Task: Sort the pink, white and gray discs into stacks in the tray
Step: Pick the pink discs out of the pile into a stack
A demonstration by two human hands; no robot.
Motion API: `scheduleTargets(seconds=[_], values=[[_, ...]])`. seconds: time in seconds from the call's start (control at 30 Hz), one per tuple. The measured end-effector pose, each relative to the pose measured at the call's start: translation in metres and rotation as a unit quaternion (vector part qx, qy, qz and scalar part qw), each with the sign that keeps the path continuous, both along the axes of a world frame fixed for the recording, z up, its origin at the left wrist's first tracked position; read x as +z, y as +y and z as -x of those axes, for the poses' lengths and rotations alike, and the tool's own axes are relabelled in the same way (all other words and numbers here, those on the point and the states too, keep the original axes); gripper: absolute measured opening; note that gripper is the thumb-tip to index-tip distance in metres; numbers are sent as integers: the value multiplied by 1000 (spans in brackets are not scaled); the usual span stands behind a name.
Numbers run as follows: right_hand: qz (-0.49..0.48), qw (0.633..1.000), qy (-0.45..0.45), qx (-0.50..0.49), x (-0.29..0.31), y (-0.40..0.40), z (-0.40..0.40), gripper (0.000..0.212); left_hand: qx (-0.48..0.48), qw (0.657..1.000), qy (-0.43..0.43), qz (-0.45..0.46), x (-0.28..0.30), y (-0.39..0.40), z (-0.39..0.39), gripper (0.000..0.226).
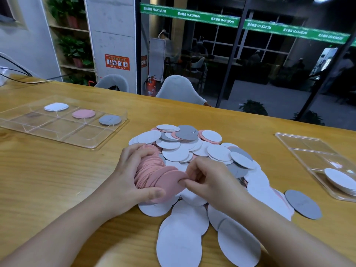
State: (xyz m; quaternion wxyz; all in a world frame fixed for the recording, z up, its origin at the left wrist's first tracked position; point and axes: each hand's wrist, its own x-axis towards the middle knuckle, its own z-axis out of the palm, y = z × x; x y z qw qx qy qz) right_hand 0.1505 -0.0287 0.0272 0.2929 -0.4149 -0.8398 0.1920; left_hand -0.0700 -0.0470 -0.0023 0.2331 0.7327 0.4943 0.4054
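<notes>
Pink discs [154, 176] sit gathered as a stack over the near pile [194, 151], left hand [125, 180] curled round them, right hand [208, 178] pinching the front one; next, probably carry them to the far-left tray [63, 139].

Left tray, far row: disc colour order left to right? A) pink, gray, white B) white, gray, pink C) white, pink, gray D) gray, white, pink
C: in the left tray the white disc lies leftmost, the pink disc in the middle, the gray disc rightmost.
</notes>
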Motion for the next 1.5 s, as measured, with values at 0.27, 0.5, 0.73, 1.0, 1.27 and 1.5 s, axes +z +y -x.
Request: scheduleTargets(seconds=[0.27,0.5,0.73,1.0,1.27,1.5], values=[[-28,999,12,18,-2,6,-3,19,-5,1000,6,-17,0,-2,-2,73],[-111,970,-181,-114,-14,60,-20,21,-1,1000,11,-9,-2,-1,0,73],[-168,926,-330,-76,-4,84,-9,25,-4,1000,9,-18,-1,0,0,73],[-310,871,-380,17,-12,99,-14,31,-11,1000,9,-15,0,1,0,72],[-326,919,-223,12,-4,70,-34,21,-10,1000,6,-11,0,-2,-2,74],[-274,960,-49,17,2,25,-51,16,-3,1000,10,-9,1,0,-1,73]])
